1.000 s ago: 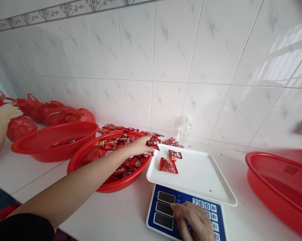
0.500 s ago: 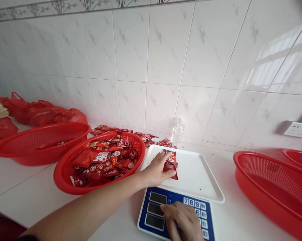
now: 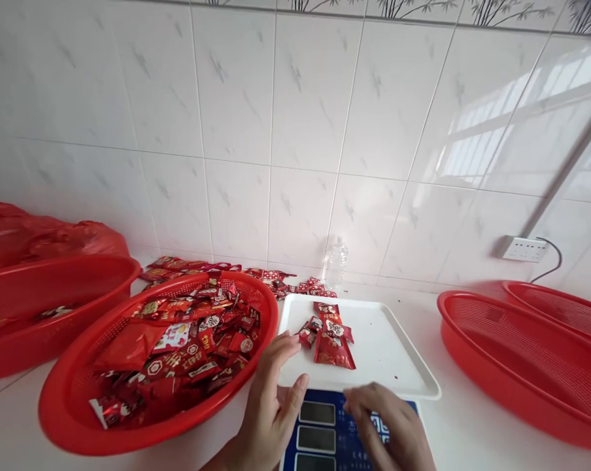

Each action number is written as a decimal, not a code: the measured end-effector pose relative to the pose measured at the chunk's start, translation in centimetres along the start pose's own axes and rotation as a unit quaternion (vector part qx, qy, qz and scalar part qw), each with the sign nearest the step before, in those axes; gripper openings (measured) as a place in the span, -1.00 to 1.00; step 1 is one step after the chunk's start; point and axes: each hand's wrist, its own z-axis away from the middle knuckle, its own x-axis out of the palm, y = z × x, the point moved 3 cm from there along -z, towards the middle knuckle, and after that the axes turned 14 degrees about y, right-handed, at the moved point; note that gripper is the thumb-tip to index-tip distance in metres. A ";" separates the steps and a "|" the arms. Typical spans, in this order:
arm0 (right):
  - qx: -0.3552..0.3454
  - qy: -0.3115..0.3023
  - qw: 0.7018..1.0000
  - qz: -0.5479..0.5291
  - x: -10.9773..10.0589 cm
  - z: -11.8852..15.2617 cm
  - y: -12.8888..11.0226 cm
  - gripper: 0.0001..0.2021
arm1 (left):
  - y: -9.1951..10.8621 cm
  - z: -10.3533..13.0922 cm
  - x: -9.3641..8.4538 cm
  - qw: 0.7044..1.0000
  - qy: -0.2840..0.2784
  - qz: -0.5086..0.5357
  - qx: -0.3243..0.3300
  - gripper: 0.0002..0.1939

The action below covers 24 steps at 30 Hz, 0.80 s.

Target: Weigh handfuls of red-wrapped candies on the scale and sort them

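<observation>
Beside the front left of the scale tray, my left hand (image 3: 270,396) is open, thumb and fingers apart, with nothing in it. My right hand (image 3: 396,425) hovers over the keypad of the blue scale (image 3: 342,438), its fingers bent and slightly blurred; a gap shows between thumb and fingers, and I see nothing held. On the white scale tray (image 3: 384,340) lie several small red snack packets (image 3: 333,350), touching one another, just beyond both hands. To the left, a red plastic basket (image 3: 65,409) holds a heap of mixed red packets (image 3: 187,347).
More red packets (image 3: 178,265) lie along the tiled wall. A clear plastic bottle (image 3: 338,265) stands behind the tray. Another red basket (image 3: 104,271) and red bags (image 3: 80,239) are at far left. Red baskets (image 3: 516,366) stand at right, below a power socket (image 3: 523,248).
My left hand has let go of the packets on the tray and drawn back toward me. My right hand has shifted slightly right. The view has turned right.
</observation>
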 end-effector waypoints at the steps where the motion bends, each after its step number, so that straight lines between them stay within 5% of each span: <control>1: 0.019 -0.031 0.999 0.004 0.1 -1.0 0.3 -0.85 | 0.1 0.0 0.0 1.000 -0.001 0.003 0.001 -0.54; 6: 0.135 -0.148 0.974 0.108 2.0 -6.6 4.3 -0.69 | 0.3 -0.1 -0.1 1.000 -0.007 0.016 0.013 -0.52; 14: 0.142 -0.330 0.922 0.146 7.2 -10.2 10.5 -0.45 | -1.0 -0.3 -0.1 0.997 -0.014 0.033 -0.070 -0.56; 24: 0.136 -0.471 0.861 0.137 6.5 -9.1 8.1 -0.19 | 0.0 -0.5 -0.2 0.997 -0.021 0.027 -0.071 -0.55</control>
